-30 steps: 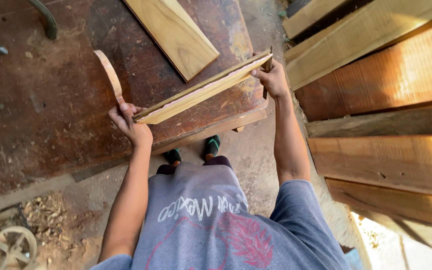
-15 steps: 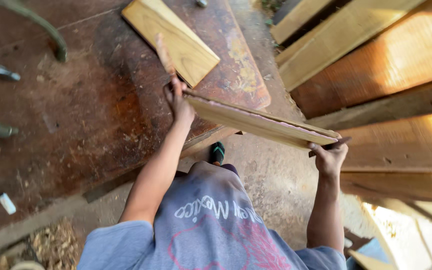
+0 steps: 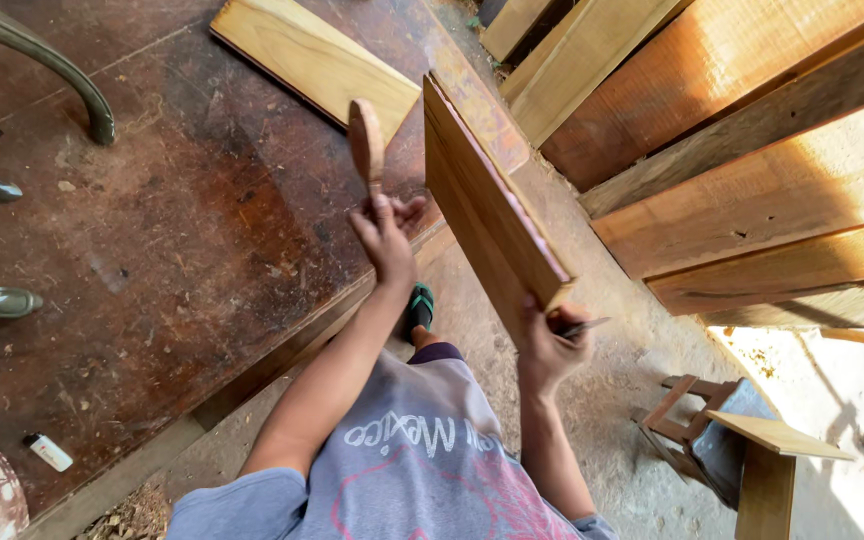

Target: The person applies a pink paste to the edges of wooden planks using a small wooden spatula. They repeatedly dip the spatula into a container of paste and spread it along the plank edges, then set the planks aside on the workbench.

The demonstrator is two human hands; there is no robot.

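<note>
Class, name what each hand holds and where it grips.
Left hand: small wooden paddle by its lower end. Right hand: wooden board by its near end.

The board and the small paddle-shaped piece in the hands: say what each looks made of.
Board, in the right hand: solid wood, sawn and unvarnished, by its pale grain and reddish edge. Paddle-shaped piece, in the left hand: apparently thin wood, brown and matte; its finish is hard to judge.

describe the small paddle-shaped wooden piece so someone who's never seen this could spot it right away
Start at the big dark brown worktable. At its near edge the left hand holds up a small wooden paddle piece with a rounded top. Unlike the flat pale plank lying behind it, it is short, oval-ended and upright.
</note>
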